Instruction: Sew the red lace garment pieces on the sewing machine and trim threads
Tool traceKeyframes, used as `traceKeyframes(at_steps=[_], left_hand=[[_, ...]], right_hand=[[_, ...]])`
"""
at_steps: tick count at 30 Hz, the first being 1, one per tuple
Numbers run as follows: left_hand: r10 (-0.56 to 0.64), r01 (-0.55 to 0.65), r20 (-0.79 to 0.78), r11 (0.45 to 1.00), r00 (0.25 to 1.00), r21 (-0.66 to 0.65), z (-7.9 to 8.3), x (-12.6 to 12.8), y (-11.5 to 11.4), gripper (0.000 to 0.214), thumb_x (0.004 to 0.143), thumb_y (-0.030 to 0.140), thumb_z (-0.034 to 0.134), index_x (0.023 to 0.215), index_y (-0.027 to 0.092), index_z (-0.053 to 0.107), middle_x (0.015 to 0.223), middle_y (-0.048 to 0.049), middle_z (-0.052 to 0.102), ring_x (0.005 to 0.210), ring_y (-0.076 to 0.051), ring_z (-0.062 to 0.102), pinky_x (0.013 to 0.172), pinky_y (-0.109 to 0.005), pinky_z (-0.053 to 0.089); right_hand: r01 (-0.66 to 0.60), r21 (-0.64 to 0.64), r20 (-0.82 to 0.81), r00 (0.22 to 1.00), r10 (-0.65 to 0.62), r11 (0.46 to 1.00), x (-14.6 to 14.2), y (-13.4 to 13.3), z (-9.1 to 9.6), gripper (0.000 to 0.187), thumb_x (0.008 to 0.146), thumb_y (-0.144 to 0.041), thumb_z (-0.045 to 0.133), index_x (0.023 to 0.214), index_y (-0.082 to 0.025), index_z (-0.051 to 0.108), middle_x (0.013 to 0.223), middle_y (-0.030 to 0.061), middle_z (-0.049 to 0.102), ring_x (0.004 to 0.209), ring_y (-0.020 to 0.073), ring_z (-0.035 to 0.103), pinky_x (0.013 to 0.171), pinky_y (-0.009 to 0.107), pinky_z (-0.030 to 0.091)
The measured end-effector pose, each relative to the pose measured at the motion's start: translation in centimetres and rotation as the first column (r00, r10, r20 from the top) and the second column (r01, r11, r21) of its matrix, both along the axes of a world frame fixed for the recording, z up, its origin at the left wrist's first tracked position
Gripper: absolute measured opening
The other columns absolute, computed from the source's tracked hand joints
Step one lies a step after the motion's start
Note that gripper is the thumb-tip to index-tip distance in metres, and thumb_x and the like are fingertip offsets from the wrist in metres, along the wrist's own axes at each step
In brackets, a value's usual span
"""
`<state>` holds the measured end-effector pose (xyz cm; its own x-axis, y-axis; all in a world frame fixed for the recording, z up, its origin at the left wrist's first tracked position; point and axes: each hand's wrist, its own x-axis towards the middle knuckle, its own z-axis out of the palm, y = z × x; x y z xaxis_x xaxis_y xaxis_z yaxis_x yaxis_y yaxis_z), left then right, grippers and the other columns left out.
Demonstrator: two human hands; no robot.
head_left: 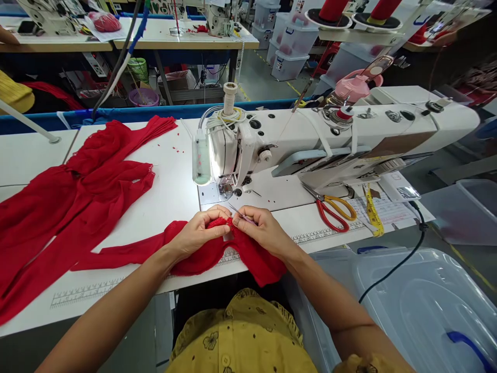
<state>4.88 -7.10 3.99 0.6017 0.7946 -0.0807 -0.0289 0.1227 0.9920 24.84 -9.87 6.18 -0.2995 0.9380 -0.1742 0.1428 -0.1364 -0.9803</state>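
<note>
My left hand (200, 231) is closed on a bunched piece of red fabric (217, 251) at the front edge of the white sewing table (171, 191). My right hand (264, 228) pinches the same fabric from the right and holds a thin metal tool (237, 211), likely tweezers or thread snips, pointing up-left. A small white label (228, 236) shows between the two hands. The fabric trails left across the table and hangs over the front edge. The white sewing machine (310, 140) stands just behind the hands, its lamp lit.
A heap of red garments (77, 191) covers the table's left part. Red-and-yellow scissors (332, 207) and a yellow tape measure (373, 212) lie at the right under the machine arm. Clear plastic bins (427, 300) stand at lower right. Other workstations stand behind.
</note>
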Motion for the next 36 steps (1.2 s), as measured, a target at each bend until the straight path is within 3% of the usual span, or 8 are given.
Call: traceKeyframes(at_steps=[6,10,13,16,19,21,23,36], left_hand=[[0.030,-0.027,0.068,0.999,0.997,-0.047,-0.2,-0.2,0.1,0.017,0.084,0.034,0.074,0.084,0.018,0.070,0.121,-0.0072,0.060,0.120,-0.024,0.052,0.108,-0.034,0.035],[0.023,-0.011,0.119,0.994,0.993,-0.106,-0.1,-0.1,0.0,0.018,0.085,0.034,0.073,0.087,0.017,0.069,0.107,-0.0061,0.064,0.106,-0.021,0.057,0.099,-0.031,0.041],[0.043,-0.025,0.124,0.989,0.991,-0.143,0.0,0.0,-0.1,0.019,0.085,0.034,0.073,0.090,0.017,0.069,0.101,-0.0044,0.063,0.097,-0.017,0.056,0.091,-0.027,0.043],[0.043,-0.026,0.127,0.991,0.991,-0.135,0.1,0.0,-0.2,0.018,0.086,0.034,0.072,0.089,0.016,0.068,0.097,-0.0037,0.062,0.094,-0.016,0.055,0.091,-0.027,0.043],[0.038,-0.020,0.133,0.991,0.990,-0.132,0.1,0.0,-0.2,0.018,0.086,0.033,0.072,0.087,0.016,0.067,0.094,-0.0034,0.061,0.091,-0.016,0.055,0.090,-0.027,0.043],[0.040,-0.024,0.120,0.992,0.992,-0.127,0.2,0.1,-0.1,0.018,0.086,0.033,0.072,0.087,0.016,0.067,0.094,-0.0033,0.061,0.090,-0.015,0.055,0.088,-0.027,0.043],[0.037,-0.025,0.108,0.993,0.993,-0.114,0.2,0.1,-0.1,0.018,0.086,0.033,0.072,0.088,0.016,0.068,0.094,-0.0034,0.061,0.090,-0.015,0.055,0.088,-0.027,0.043],[0.036,-0.031,0.090,0.998,0.995,-0.051,-0.3,0.2,-0.1,0.017,0.086,0.031,0.072,0.083,0.016,0.065,0.094,-0.0030,0.061,0.090,-0.015,0.055,0.089,-0.028,0.043]], right_hand=[[-0.007,-0.121,-0.129,0.992,-0.009,0.993,-0.4,0.0,-0.8,0.041,0.087,-0.055,0.065,0.074,-0.019,0.050,0.065,-0.0074,0.033,0.057,0.0075,0.028,0.051,0.022,0.022],[0.082,0.067,0.077,0.993,-0.087,0.994,-0.4,-0.3,-1.2,0.043,0.089,-0.055,0.062,0.070,-0.019,0.049,0.064,-0.0068,0.036,0.058,0.0081,0.032,0.052,0.022,0.026],[0.120,0.252,0.273,0.943,-0.189,0.960,-0.2,-1.1,-0.9,0.032,0.091,-0.051,0.063,0.082,-0.020,0.057,0.064,-0.0059,0.049,0.059,0.0093,0.043,0.055,0.022,0.033],[0.042,0.504,0.442,0.845,-0.300,0.863,0.3,-2.2,-0.4,0.022,0.096,-0.041,0.059,0.101,-0.020,0.061,0.066,-0.0047,0.060,0.057,0.0108,0.053,0.057,0.024,0.037],[-0.154,0.762,0.518,0.728,-0.449,0.630,0.5,-3.2,0.0,0.015,0.098,-0.029,0.057,0.107,-0.017,0.061,0.077,0.0008,0.071,0.066,0.0128,0.064,0.063,0.025,0.041],[-0.262,0.816,0.539,0.670,-0.511,0.515,0.5,-3.6,0.1,0.016,0.097,-0.025,0.060,0.108,-0.014,0.061,0.080,0.0027,0.073,0.068,0.0134,0.065,0.065,0.025,0.042],[-0.322,0.816,0.566,0.619,-0.545,0.481,0.4,-3.9,0.2,0.016,0.096,-0.024,0.062,0.107,-0.013,0.062,0.074,0.0016,0.072,0.063,0.0129,0.063,0.063,0.026,0.041],[-0.487,0.774,0.615,0.425,-0.664,0.405,0.1,-4.1,0.7,0.019,0.095,-0.029,0.064,0.103,-0.011,0.067,0.062,-0.0019,0.058,0.057,0.0121,0.050,0.057,0.031,0.032]])
